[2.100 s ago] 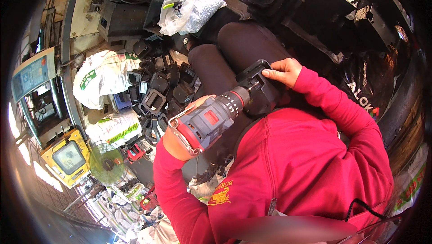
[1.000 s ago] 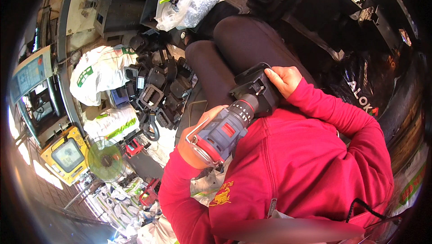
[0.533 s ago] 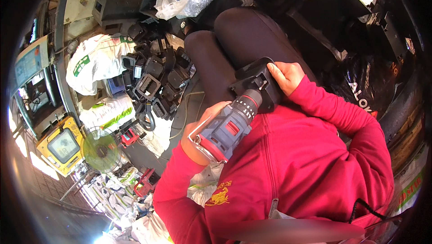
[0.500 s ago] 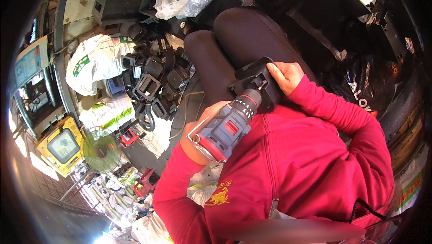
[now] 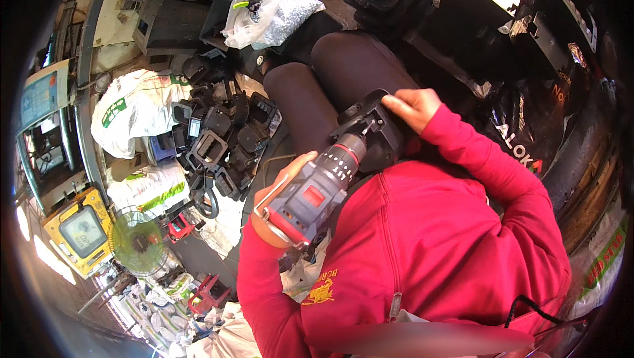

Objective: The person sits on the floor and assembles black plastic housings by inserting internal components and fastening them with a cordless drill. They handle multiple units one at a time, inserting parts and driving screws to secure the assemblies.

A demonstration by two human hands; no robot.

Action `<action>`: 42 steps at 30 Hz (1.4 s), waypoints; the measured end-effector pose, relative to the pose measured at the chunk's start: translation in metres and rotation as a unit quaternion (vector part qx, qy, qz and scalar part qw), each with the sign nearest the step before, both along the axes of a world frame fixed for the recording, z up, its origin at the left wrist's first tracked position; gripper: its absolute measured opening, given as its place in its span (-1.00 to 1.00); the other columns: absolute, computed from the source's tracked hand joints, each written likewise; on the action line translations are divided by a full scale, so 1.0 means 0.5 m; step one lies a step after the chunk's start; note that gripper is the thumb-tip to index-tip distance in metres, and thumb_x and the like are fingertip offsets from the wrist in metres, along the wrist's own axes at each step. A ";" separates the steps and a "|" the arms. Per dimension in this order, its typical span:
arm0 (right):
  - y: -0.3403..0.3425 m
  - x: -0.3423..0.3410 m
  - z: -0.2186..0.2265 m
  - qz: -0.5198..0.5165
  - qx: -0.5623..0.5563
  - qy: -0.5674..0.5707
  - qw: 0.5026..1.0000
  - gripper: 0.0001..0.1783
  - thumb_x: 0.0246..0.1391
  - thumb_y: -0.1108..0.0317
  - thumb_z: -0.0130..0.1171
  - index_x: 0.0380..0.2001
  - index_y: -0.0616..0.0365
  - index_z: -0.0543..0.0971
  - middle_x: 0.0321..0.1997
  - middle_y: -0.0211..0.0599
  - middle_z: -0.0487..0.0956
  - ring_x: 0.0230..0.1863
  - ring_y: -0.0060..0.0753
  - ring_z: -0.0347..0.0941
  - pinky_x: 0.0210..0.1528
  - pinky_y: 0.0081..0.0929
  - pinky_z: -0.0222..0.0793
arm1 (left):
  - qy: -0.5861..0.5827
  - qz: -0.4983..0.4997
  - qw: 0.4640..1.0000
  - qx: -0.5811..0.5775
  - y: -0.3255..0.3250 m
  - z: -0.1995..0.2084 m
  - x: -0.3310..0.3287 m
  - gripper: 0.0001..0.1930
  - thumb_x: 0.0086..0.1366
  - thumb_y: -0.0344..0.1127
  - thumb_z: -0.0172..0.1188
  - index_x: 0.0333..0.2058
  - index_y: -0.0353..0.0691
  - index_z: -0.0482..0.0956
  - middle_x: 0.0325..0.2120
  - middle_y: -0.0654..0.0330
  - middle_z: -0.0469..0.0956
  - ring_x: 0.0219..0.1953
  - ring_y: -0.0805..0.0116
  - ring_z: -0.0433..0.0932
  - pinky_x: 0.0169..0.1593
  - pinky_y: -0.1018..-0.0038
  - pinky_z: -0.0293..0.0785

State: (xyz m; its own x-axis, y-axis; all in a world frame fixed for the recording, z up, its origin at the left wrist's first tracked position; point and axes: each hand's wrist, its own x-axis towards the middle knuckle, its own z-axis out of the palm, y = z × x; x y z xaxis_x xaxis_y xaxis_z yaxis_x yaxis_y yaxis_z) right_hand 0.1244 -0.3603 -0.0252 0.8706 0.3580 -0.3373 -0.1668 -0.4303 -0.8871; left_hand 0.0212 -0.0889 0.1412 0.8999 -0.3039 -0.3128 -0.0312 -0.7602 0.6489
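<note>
My left hand [image 5: 285, 174] is wrapped round a grey and red cordless drill [image 5: 316, 193], its grip mostly hidden beneath the body. The drill points up and right, its bit at a black housing [image 5: 391, 135] with raised sides, lying on my lap. A small bright metal piece shows at the bit's tip; I cannot make out whether it is a screw. Holding the housing's far right edge is my right hand [image 5: 417, 109], thumb on top and the other fingers partly hidden.
Several black frames [image 5: 210, 148] lie heaped at the left, beside a white sack [image 5: 135, 110]. A clear plastic bag of small metal pieces [image 5: 287, 18] sits beyond my knees. Farther left stand a green-bladed fan [image 5: 137, 242] and a yellow-framed unit [image 5: 82, 229]. Black panels [image 5: 475, 41] fill the far right.
The whole view has shifted slightly. Both hands keep their holds, and the drill bit stays at the housing, with the drill a little lower and farther left in the picture.
</note>
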 end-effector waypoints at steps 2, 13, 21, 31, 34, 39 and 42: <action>-0.028 0.011 0.011 -0.111 0.055 0.052 0.991 -0.49 0.27 -0.07 -0.01 -0.34 0.19 0.64 -0.57 -0.30 0.57 -0.53 -0.33 0.50 -0.48 -0.36 0.34 | 0.088 0.105 0.983 -0.123 0.002 0.002 -0.013 -0.18 -0.08 -0.39 0.39 0.21 -0.27 0.25 0.00 0.15 0.46 0.01 0.35 0.49 0.12 0.45 0.41; -0.023 -0.014 0.090 -0.046 0.577 0.375 0.724 -0.41 0.23 0.49 -0.02 0.32 0.20 0.18 0.28 -0.05 0.37 0.32 -0.12 0.29 0.25 -0.22 0.36 | 0.156 0.179 0.937 -0.257 -0.018 -0.012 -0.007 -0.28 -0.03 -0.38 0.41 0.16 -0.28 0.35 0.05 0.09 0.48 -0.02 0.32 0.56 0.03 0.48 0.49; 0.008 -0.029 0.098 -0.113 0.602 0.410 0.676 -0.42 0.26 0.49 -0.05 0.34 0.15 0.16 0.27 -0.11 0.39 0.30 -0.19 0.32 0.15 -0.32 0.47 | -0.092 0.006 0.990 -0.103 -0.024 -0.015 0.001 -0.27 -0.07 -0.38 0.43 0.14 -0.28 0.38 -0.01 0.12 0.50 -0.04 0.30 0.55 0.03 0.49 0.48; 0.012 -0.033 0.108 -0.112 0.579 0.421 0.689 -0.44 0.26 0.40 0.01 0.31 0.18 0.22 0.18 -0.18 0.48 0.24 -0.27 0.40 0.08 -0.40 0.51 | -0.110 -0.005 0.992 -0.069 -0.028 -0.012 0.001 -0.33 -0.01 -0.41 0.41 0.13 -0.29 0.40 0.00 0.08 0.52 -0.07 0.32 0.59 0.01 0.44 0.53; 0.012 -0.039 0.119 -0.128 0.539 0.412 0.724 -0.45 0.27 0.33 0.04 0.29 0.18 0.25 0.15 -0.18 0.50 0.17 -0.32 0.46 0.04 -0.44 0.52 | -0.038 0.048 0.987 -0.147 -0.034 -0.007 -0.003 -0.27 -0.04 -0.46 0.41 0.18 -0.29 0.36 0.00 0.05 0.55 -0.16 0.26 0.66 -0.03 0.43 0.58; -0.018 -0.029 0.106 -0.184 0.403 0.264 0.857 -0.51 0.31 0.16 0.03 0.22 0.13 0.35 0.07 -0.20 0.53 -0.03 -0.39 0.53 -0.13 -0.45 0.53 | -0.016 0.067 0.993 -0.100 -0.034 0.019 -0.013 -0.29 0.08 -0.45 0.35 0.23 -0.30 0.28 0.00 0.03 0.54 -0.12 0.26 0.64 0.03 0.41 0.55; -0.019 -0.015 0.072 -0.167 0.266 0.053 0.948 -0.34 0.16 0.24 0.24 0.28 0.15 0.28 0.15 -0.14 0.48 0.13 -0.39 0.42 0.09 -0.35 0.42 | 0.104 0.174 0.948 -0.245 -0.018 0.026 -0.007 -0.21 -0.05 -0.41 0.41 0.20 -0.29 0.29 0.02 0.10 0.49 0.01 0.31 0.53 0.10 0.43 0.45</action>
